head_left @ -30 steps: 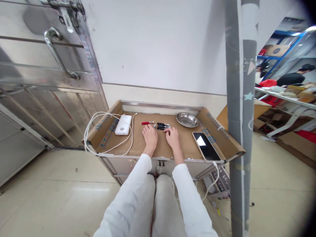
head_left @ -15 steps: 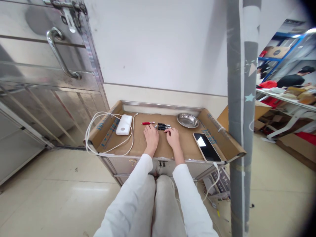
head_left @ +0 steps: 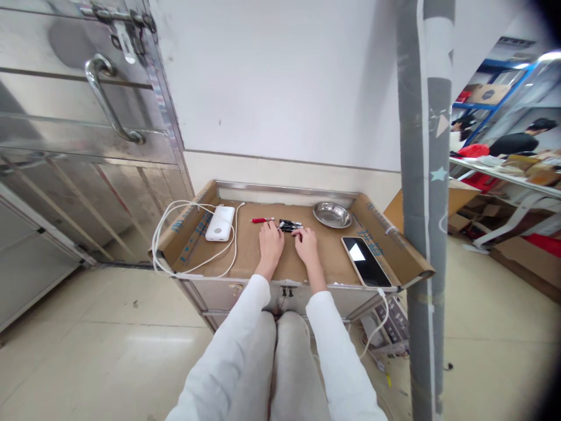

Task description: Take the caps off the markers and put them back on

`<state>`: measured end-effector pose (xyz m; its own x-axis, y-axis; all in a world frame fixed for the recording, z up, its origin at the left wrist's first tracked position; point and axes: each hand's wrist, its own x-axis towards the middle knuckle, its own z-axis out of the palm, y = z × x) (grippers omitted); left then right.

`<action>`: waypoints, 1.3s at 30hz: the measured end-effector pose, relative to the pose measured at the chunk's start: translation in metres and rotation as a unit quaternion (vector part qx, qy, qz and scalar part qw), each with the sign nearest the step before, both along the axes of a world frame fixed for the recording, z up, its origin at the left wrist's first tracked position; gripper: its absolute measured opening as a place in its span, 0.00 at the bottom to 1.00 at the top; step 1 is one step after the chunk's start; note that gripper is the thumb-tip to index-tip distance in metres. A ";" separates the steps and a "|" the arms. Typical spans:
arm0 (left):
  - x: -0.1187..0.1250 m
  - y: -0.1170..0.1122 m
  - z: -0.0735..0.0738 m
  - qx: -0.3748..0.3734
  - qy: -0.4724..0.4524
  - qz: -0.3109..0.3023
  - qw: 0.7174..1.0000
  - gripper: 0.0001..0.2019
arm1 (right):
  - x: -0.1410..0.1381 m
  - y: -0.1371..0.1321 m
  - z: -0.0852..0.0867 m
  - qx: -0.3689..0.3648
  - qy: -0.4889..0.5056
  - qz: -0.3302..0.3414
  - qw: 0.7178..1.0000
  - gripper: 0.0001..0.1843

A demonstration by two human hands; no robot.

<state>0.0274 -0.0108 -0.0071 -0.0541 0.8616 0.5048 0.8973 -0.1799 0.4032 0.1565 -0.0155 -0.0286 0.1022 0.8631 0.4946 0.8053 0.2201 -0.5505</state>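
Several black pens (head_left: 289, 223) lie side by side on the brown cardboard (head_left: 245, 257) in the middle of the tabletop. My left hand (head_left: 271, 248) is at their left end, thumb and fingers closed round the pale tip of one pen. At the right end, my right hand (head_left: 307, 247) has its fingers curled in a pinch on a black pen. The fingertips partly cover the pens, so the exact grip is hard to see. A red pen (head_left: 262, 220) lies just beyond my left fingers, apart from the black ones.
A white power bank (head_left: 220, 224) with a looped white cable (head_left: 236, 234) lies on the left. At the back right sits a round metal bowl (head_left: 332, 215); a phone (head_left: 366, 261) lies in front of it. A grey wrapped post (head_left: 425, 204) stands beside the right edge.
My left hand has shifted slightly right, from between the red pen and the black pens onto the black pens' left end. My right hand has hardly moved.
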 end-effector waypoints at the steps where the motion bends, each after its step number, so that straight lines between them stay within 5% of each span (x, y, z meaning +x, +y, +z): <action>1: 0.000 0.001 -0.002 0.007 -0.003 -0.007 1.000 0.06 | 0.000 0.000 0.000 0.000 0.000 0.000 1.000 0.15; 10: 0.000 0.002 -0.004 -0.011 0.004 -0.041 0.999 0.06 | -0.001 -0.001 0.001 -0.002 0.007 0.002 1.000 0.15; 18: 0.002 0.003 -0.005 -0.039 0.033 -0.167 0.985 0.05 | 0.000 0.000 0.000 -0.001 0.010 0.002 1.000 0.14; 39: 0.001 -0.002 0.003 -0.045 -0.013 -0.175 0.983 0.03 | -0.002 -0.002 0.003 0.016 0.039 0.001 0.999 0.13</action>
<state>0.0284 -0.0125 -0.0043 0.2423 0.8707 0.4280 0.7759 -0.4387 0.4533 0.1546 -0.0172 -0.0257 0.1402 0.8476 0.5118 0.7598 0.2393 -0.6045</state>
